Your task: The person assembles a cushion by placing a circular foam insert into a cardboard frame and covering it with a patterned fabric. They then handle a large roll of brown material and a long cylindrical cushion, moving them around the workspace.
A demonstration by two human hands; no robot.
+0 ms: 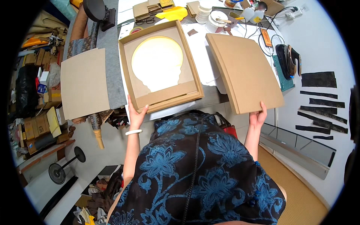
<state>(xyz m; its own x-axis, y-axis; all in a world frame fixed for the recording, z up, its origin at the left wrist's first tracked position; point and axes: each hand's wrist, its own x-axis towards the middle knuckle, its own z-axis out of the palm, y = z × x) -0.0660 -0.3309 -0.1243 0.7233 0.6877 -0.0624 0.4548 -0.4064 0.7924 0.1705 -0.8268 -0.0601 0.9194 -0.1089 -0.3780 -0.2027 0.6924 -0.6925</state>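
My left hand (136,115), with a white bangle on its wrist, grips the near left corner of an open brown cardboard box (198,80). Its fingers lie along the box's left side and its thumb on the near edge. Inside, a cardboard insert (165,93) has a large rounded cutout that shows bright white with a yellowish rim. To the right, my right hand (258,114) holds the near edge of a brown box lid (245,71), fingertips over its top. The lid is apart from the box; its underside is hidden.
A flat cardboard sheet (85,82) lies on grey cloth at the left. Glasses (145,20), a white tub (216,21) with a brush across it and spools of tape stand behind. A green cutting mat (284,73) lies at the right, by a wall with black strips.
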